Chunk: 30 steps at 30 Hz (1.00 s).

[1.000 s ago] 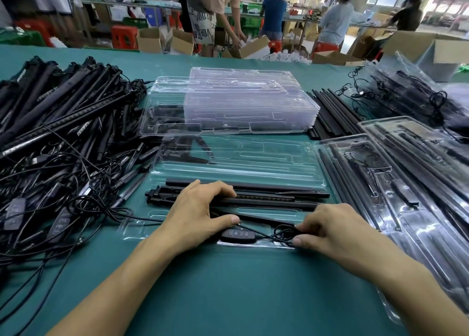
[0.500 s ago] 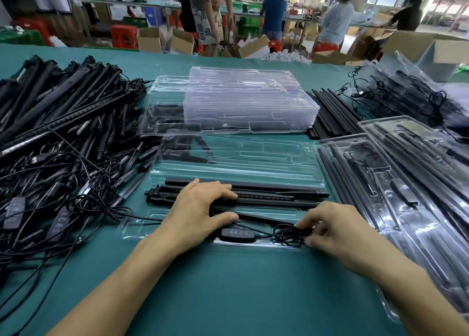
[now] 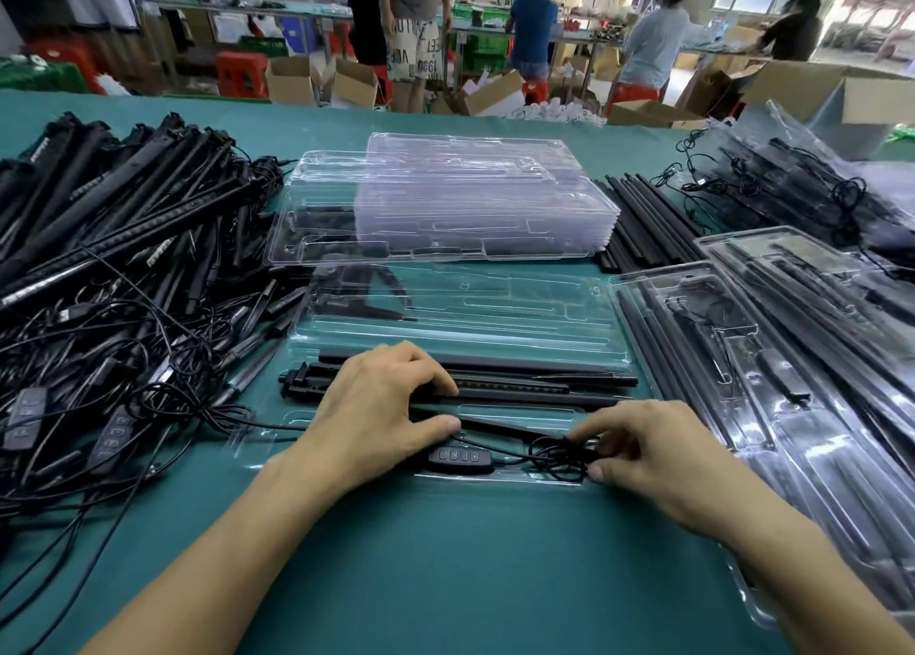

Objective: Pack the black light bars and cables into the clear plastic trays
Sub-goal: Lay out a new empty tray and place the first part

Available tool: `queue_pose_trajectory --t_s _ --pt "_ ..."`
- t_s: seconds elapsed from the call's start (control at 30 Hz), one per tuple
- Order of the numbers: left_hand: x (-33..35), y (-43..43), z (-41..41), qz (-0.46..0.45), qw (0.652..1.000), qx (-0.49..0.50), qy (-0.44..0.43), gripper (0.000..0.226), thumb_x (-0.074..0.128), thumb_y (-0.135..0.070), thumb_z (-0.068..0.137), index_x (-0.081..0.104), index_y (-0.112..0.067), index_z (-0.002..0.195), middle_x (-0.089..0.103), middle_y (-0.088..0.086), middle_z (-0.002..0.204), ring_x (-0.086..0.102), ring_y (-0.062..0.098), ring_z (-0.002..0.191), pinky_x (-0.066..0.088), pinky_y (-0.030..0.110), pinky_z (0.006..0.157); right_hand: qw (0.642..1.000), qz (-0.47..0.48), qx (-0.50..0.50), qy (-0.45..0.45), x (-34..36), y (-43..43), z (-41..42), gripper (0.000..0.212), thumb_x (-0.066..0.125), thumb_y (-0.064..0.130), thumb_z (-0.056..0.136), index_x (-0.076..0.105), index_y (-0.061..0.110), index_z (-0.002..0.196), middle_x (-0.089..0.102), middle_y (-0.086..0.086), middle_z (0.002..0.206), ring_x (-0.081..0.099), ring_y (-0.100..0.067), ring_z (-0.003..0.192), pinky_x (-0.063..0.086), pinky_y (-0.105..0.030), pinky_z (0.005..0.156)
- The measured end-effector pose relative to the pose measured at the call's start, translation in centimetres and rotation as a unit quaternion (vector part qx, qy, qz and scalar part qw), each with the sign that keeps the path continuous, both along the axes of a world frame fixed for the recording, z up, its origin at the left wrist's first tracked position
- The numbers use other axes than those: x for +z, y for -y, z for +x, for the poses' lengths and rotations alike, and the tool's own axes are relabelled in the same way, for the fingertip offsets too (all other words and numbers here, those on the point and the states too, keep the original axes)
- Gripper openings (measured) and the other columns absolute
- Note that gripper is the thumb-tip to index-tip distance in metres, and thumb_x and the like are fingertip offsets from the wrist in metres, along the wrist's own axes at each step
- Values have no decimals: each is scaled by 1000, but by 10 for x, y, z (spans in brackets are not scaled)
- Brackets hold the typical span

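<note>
Left hand [image 3: 381, 407] lies palm down on the light bars [image 3: 544, 387], which sit lengthwise in the near half of the open clear tray [image 3: 257, 449]. Its fingers are relaxed and rest across the bars, and the thumb tip is just above the inline controller [image 3: 460, 458]. Right hand [image 3: 658, 451] has its fingers curled, with thumb and forefinger pinching the coiled cable [image 3: 559, 454] in the tray's front channel, just right of the controller. The tray's far half — the hinged lid [image 3: 495, 308] — lies flat on the green surface [image 3: 445, 555]. A stack of empty trays [image 3: 470, 209] sits behind it. A tangled pile of bars and cables [image 3: 114, 238] is at left. Filled trays [image 3: 742, 357] overlap at right, with loose black rods [image 3: 643, 224] beyond them.
</note>
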<state>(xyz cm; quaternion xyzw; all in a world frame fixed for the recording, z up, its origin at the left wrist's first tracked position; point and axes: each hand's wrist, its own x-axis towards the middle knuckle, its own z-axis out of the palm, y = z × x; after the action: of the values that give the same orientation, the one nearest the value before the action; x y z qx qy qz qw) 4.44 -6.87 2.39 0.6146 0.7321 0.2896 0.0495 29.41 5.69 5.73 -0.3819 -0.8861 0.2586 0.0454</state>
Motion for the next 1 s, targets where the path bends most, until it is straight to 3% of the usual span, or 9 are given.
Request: queue_pose_trajectory --t_s 0.13,0.27,0.37,0.53,0.6,0.7,0.83,0.9,1.0 --pt "15 -14 8 -38 995 -78 -46 18 72 -25 77 73 -35 92 63 -17 103 56 8 98 40 38 100 1000 19 2 13 -1 0 -2 27 79 16 77 75 37 94 70 15 75 63 3 74 53 -23 76" --pt "16 -28 30 -77 983 -161 -42 40 57 -10 76 74 -36 101 66 -17 109 57 8 100 41 38 99 1000 27 8 7 -3 -3 -2 21 79 22 78 77 33 96 67 22 78 60 12 78 44 -7 72" --pt "6 -30 43 -78 983 -162 -30 42 50 -16 84 67 -42 113 63 -19 116 50 4 114 24 42 114 998 56 11 3 -7 -3 -5 14 79 26 80 78 32 93 61 20 75 57 7 76 41 -7 70" --pt "-2 -30 46 -65 981 -184 22 23 60 -31 97 70 -42 114 63 -19 116 45 0 118 5 48 119 998 67 12 -2 -11 -2 -4 14 78 27 81 76 34 93 55 16 94 55 -4 90 47 -27 86" --pt "-4 -31 47 -64 980 -176 60 21 65 -28 94 73 -39 109 63 -19 115 45 -4 116 1 45 120 996 83 16 0 -12 0 -3 14 77 29 82 75 35 95 56 17 90 55 -2 86 47 -25 83" --pt "-6 -30 47 -68 983 -171 29 26 62 -30 95 70 -47 113 60 -21 115 44 -4 116 -1 43 120 995 87 45 26 -6 0 0 15 76 32 82 74 37 97 58 18 84 55 0 84 45 -22 79" --pt "-5 -28 48 -78 981 -176 -10 30 58 -32 97 64 -51 120 54 -22 118 41 -2 117 -4 43 120 998 54 22 -34 11 -27 -8 17 71 24 88 74 36 99 68 24 87 59 17 79 40 -1 70" --pt "-3 -27 49 -79 982 -174 -13 31 57 -31 97 63 -50 120 54 -22 118 40 -2 117 -4 43 120 991 78 -57 -93 12 -53 -22 20 63 22 93 72 26 110 70 12 97 59 11 76 40 -4 71" --pt "-1 -26 51 -83 982 -171 -16 31 56 -31 97 63 -50 120 54 -22 117 40 -2 117 -4 43 120 985 31 -150 -76 7 -89 -50 38 60 27 92 60 18 129 65 -7 121 59 -17 102 40 -26 88"
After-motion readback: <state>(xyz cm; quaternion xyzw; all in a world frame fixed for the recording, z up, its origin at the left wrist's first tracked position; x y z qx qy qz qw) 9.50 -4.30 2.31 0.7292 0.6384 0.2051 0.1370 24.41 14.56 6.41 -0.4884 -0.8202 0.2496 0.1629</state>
